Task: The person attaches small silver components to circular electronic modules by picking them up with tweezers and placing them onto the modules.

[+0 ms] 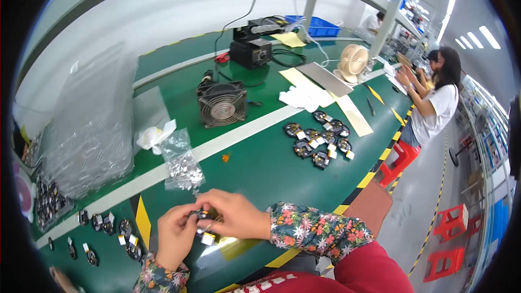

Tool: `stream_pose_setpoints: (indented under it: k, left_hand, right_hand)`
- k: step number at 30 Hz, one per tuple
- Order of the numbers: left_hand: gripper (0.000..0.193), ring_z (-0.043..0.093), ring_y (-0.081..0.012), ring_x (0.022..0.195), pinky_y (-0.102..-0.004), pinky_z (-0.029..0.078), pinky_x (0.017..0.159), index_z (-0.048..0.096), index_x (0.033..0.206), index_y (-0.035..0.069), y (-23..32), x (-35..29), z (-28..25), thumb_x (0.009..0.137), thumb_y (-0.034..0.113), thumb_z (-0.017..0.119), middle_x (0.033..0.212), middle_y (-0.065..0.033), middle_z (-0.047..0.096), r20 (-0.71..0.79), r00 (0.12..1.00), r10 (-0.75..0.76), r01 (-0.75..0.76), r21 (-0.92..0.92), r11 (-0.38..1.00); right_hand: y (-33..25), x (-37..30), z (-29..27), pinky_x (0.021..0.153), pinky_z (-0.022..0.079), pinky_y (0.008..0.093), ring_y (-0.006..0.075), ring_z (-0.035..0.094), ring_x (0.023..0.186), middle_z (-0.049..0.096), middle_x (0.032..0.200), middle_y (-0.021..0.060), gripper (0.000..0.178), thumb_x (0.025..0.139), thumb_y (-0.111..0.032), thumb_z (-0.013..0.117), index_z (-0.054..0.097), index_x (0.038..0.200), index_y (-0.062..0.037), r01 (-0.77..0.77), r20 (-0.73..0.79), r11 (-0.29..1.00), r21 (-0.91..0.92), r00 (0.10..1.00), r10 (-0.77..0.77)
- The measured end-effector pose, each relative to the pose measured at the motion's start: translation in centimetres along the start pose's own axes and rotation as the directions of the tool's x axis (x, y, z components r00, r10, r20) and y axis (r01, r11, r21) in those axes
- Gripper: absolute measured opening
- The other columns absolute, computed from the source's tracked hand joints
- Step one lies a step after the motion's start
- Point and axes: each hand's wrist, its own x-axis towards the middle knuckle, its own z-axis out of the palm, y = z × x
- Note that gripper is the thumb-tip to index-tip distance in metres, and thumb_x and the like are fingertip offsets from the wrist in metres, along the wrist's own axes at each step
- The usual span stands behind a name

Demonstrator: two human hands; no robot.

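Observation:
Close to the table's near edge, my left hand and my right hand meet over a small black electronic assembly. Fingers of both hands pinch it, hiding much of its body. A white tab with a yellow piece shows below the right fingers. Just beyond my hands lies a clear plastic bag of small silvery parts. Similar black assemblies with white tabs lie loose to the left, and several more form a cluster to the right.
A black fan with a metal grille, a black box unit, a beige fan and a blue tray stand farther back. Clear plastic trays are stacked left. Another person's hand shows lower left; a co-worker sits right.

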Motion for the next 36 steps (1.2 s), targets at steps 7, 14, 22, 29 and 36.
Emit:
stream_pose_setpoints:
  k: [7,14,22,29,36]
  left_hand:
    - [0.023,0.056,-0.0042,0.066,-0.0177,0.046,0.051,0.058,0.105,-0.001,-0.7,0.4,0.9,0.082,-0.002,0.056,0.086,-0.0037,0.062,0.132,0.984,-0.119,0.156,-0.329,0.931]
    - [0.019,0.056,-0.0032,0.074,-0.0166,0.045,0.062,0.058,0.102,-0.005,-1.0,0.1,-0.1,0.083,-0.001,0.056,0.086,-0.0024,0.062,0.152,0.969,-0.193,0.224,-0.225,0.948]
    - [0.016,0.059,-0.0058,0.078,-0.0183,0.048,0.066,0.057,0.099,-0.004,-0.2,0.1,-1.2,0.084,-0.003,0.055,0.088,-0.0046,0.062,0.218,0.95,-0.226,0.281,-0.271,0.921]
    - [0.019,0.059,-0.0062,0.078,-0.0192,0.048,0.067,0.057,0.102,-0.004,-0.7,-0.1,-0.4,0.083,-0.004,0.055,0.089,-0.0055,0.062,0.284,0.933,-0.222,0.302,-0.277,0.912]
    - [0.025,0.058,-0.0058,0.079,-0.0189,0.047,0.065,0.055,0.106,-0.004,-0.8,-0.7,0.1,0.081,-0.006,0.055,0.094,-0.0066,0.061,0.53,0.821,-0.211,0.407,-0.286,0.867]
  right_hand:
    - [0.1,0.0,-0.5,0.05,0.04,0.0227,0.0121,0.05,0.055,0.057,0.081,0.0071,0.02,0.072,-0.003,0.067,0.057,0.09,-0.0026,-0.058,-0.033,0.997,-0.041,0.998,0.056]
    - [0.8,0.5,-0.8,0.059,0.041,0.0243,0.0134,0.052,0.066,0.058,0.078,0.0069,0.004,0.08,-0.001,0.055,0.059,0.081,0.0001,-0.205,-0.017,0.979,0.004,0.979,0.205]
    - [1.6,1.0,-2.1,0.053,0.034,0.0217,0.0054,0.042,0.059,0.051,0.068,-0.0004,0.008,0.078,-0.002,0.059,0.061,0.085,-0.0009,-0.291,-0.003,0.948,-0.127,0.956,0.293]
    - [1.5,0.8,-2.1,0.053,0.034,0.0208,0.0034,0.04,0.059,0.049,0.066,-0.0042,0.005,0.078,-0.002,0.06,0.061,0.083,-0.0004,-0.442,0.039,0.896,0.046,0.897,0.441]
    - [3.2,1.3,-4.9,0.056,0.036,0.0216,0.0078,0.046,0.062,0.053,0.069,0.0005,0.012,0.084,-0.009,0.055,0.057,0.077,0.0,-0.484,0.012,0.87,-0.088,0.873,0.487]
